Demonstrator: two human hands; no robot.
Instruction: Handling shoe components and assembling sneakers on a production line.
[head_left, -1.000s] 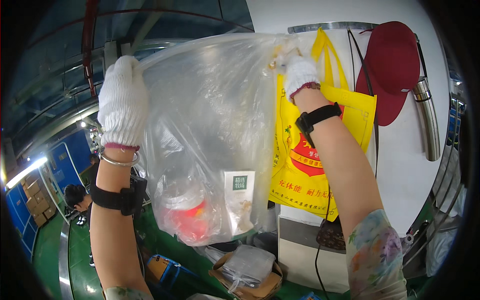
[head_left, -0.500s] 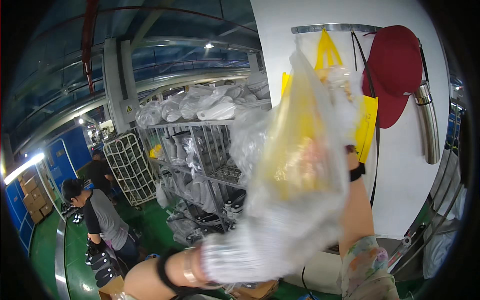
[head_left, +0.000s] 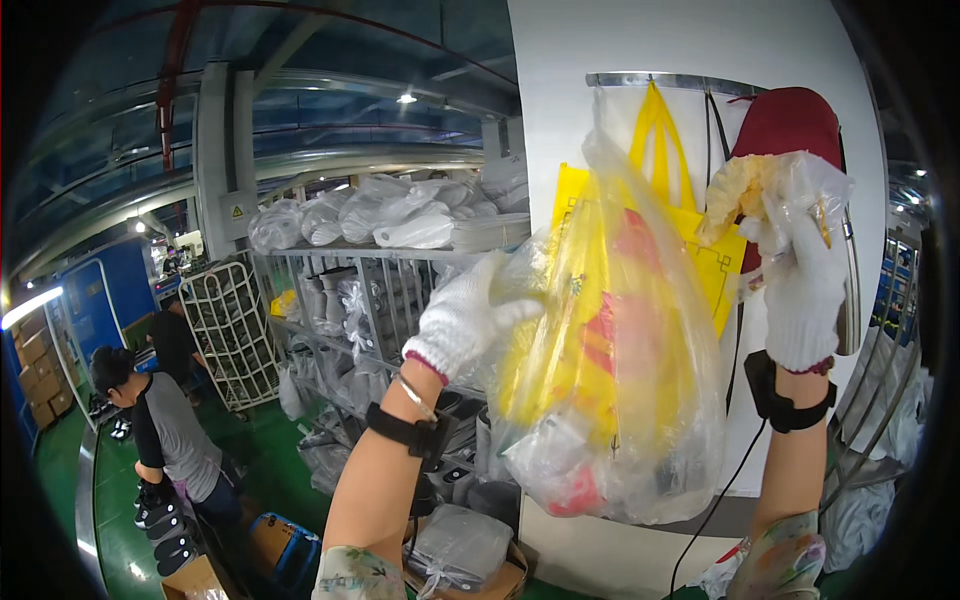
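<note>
While the yellow tote (head_left: 720, 270) hangs from a metal rail (head_left: 640, 78) on the white panel (head_left: 690, 30), the other items are placed relative to it. Directly in front of the tote is the clear plastic bag (head_left: 625, 390), narrow at the top and full below, with red-and-whitish contents (head_left: 575, 492) in its lower end. Left of the tote, the gloved left hand (head_left: 465, 315) shows a wide grip, thumb apart from the fingers, close by the bag's edge; contact with the film cannot be told. Right of the tote, the gloved right hand (head_left: 805, 290) has its grip closed on crumpled plastic film (head_left: 740, 190) marked orange-brown, in front of a dark red cap (head_left: 790, 120). Farther left of the tote stands a metal rack (head_left: 400, 252) of wrapped goods (head_left: 340, 215).

Handling (judged): the bag is probably light, limp and somewhat slippery; its thin wall could stretch or tear, and the low contents could make it swing. The gathered top offers the surest hold. The crumpled film seems equally light and soft, best pinched as one bunch, since single folds may slip.
</note>
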